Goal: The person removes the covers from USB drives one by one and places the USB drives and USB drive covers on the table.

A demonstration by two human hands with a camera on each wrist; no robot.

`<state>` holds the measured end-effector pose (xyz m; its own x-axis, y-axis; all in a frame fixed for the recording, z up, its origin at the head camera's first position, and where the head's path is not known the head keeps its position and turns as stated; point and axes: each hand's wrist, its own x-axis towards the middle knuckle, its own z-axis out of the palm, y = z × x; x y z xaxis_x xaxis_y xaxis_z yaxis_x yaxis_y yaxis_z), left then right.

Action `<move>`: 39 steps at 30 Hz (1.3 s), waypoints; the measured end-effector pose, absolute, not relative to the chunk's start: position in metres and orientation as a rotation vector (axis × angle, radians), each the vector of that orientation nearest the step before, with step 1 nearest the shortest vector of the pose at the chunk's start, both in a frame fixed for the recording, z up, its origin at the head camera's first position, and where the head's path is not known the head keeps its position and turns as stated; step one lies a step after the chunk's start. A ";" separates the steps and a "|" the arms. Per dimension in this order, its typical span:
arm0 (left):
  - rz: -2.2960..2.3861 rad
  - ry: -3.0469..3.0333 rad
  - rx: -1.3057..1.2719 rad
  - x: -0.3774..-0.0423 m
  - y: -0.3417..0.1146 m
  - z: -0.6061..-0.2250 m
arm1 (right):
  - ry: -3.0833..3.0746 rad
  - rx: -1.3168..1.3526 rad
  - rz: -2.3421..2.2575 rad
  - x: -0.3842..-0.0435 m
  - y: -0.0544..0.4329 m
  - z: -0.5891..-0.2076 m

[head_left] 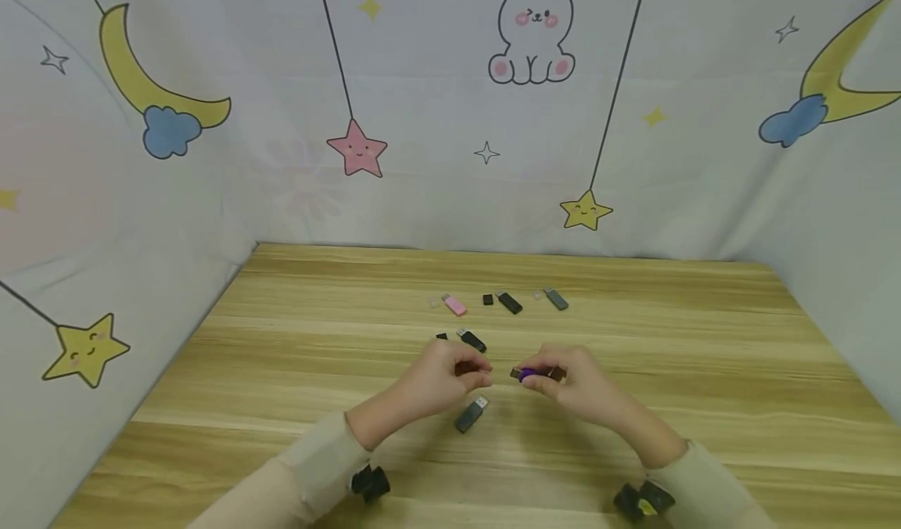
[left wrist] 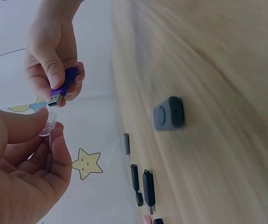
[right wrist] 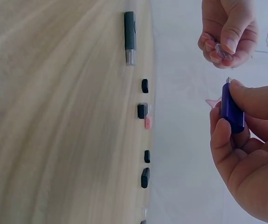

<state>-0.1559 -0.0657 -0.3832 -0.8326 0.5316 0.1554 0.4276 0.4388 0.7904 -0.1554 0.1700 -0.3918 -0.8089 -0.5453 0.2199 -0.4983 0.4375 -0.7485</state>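
My right hand (head_left: pixel 573 380) grips a purple USB flash drive (right wrist: pixel 232 111) between thumb and fingers, its bare metal plug pointing at the left hand. In my left hand (head_left: pixel 443 379), thumb and fingertips pinch a small clear plastic cap (left wrist: pixel 49 125). Plug and cap face each other a short gap apart, both held above the table. Below the left hand lies a dark grey USB flash drive (head_left: pixel 470 415) with its plug uncovered. Just beyond that hand rests a black USB flash drive (head_left: pixel 472 340) beside its small black cap (head_left: pixel 442 336).
Farther back on the wooden table (head_left: pixel 338 294) lie a pink flash drive (head_left: pixel 454 304), a black one (head_left: pixel 510 303) and a grey one (head_left: pixel 557 299), each with a cap close by. A white patterned cloth (head_left: pixel 436 192) rises behind the table.
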 end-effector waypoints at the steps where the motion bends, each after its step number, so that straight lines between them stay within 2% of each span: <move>1: 1.364 2.566 0.856 -0.158 -0.065 -0.382 | 2.627 -0.939 -1.329 -0.157 0.171 -0.391; 27: 1.394 2.658 0.702 -0.201 -0.055 -0.361 | 2.817 -0.705 -1.245 -0.201 0.176 -0.380; 39: 1.374 2.685 0.610 -0.224 -0.048 -0.355 | 2.806 -0.678 -1.272 -0.218 0.170 -0.376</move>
